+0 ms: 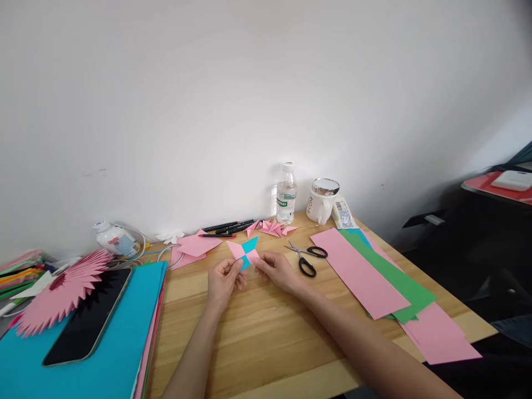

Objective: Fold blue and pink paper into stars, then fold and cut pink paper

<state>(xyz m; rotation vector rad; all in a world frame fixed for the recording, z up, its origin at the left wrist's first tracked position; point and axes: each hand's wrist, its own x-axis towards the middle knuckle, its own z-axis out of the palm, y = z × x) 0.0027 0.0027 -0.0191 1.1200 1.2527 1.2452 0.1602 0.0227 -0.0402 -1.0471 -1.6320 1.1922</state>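
Note:
Between my two hands is a small folded paper star (pixel 251 244) in pink and blue, with pointed tips, held up over the wooden table. My left hand (pixel 224 280) pinches its lower left side between thumb and fingers. On the lower right side, my right hand (pixel 277 270) grips it the same way. Black-handled scissors (pixel 306 258) lie on the table just right of my right hand, their blades slightly apart. Pink paper pieces (pixel 194 246) rest beyond my left hand.
Pink and green paper strips (pixel 366 277) lie at the right. A water bottle (pixel 286 195), a white mug (pixel 322 200) and several pens (pixel 228 228) stand or lie by the wall. Blue paper sheets (pixel 124 332), a phone (pixel 89 316) and a pleated pink paper fan (pixel 62 291) are at the left.

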